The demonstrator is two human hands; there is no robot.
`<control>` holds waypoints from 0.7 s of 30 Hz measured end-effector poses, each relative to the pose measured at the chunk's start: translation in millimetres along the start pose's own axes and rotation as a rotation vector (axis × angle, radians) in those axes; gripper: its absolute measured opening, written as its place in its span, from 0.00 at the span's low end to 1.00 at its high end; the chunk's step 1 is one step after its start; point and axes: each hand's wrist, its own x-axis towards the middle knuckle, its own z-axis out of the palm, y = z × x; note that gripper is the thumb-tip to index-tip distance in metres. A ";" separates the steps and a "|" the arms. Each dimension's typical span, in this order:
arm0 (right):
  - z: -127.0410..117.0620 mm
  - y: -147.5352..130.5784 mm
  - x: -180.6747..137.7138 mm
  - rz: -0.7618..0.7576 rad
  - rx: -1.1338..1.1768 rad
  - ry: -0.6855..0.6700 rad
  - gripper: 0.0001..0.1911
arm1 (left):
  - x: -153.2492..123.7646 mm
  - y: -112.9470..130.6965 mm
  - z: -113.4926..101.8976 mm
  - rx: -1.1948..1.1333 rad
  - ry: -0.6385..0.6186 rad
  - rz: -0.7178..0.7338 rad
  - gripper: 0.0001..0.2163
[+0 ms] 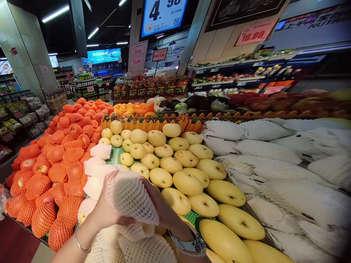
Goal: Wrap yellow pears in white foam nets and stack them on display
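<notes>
My left hand [102, 204] is wrapped around a fruit in a white foam net sleeve [131, 199], held low over the display. My right hand [157, 204] reaches in from the right behind and under the same sleeve; its fingers are mostly hidden by the net. Below my hands lie more white foam-netted fruits [137, 244]. Just beyond is a bed of bare yellow pears [170, 164] on green matting.
A heap of fruit in orange foam nets [55, 164] fills the left. White-netted long fruits [287, 175] cover the right, with yellow mangoes [233, 223] in front. Orange dividers [153, 124], shelves and price signs [163, 14] stand behind. An aisle runs at far left.
</notes>
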 end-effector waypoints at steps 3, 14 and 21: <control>-8.0 -11.6 13.4 -0.031 0.064 -0.077 0.22 | 3.2 -7.5 0.4 0.002 -0.026 0.113 0.49; 0.9 4.9 0.1 -0.042 0.237 0.064 0.51 | 2.6 -9.3 -1.1 -0.209 0.233 0.113 0.54; 19.4 -25.6 4.6 -0.133 -0.021 0.293 0.24 | -0.2 -13.4 1.7 -0.304 0.389 0.139 0.59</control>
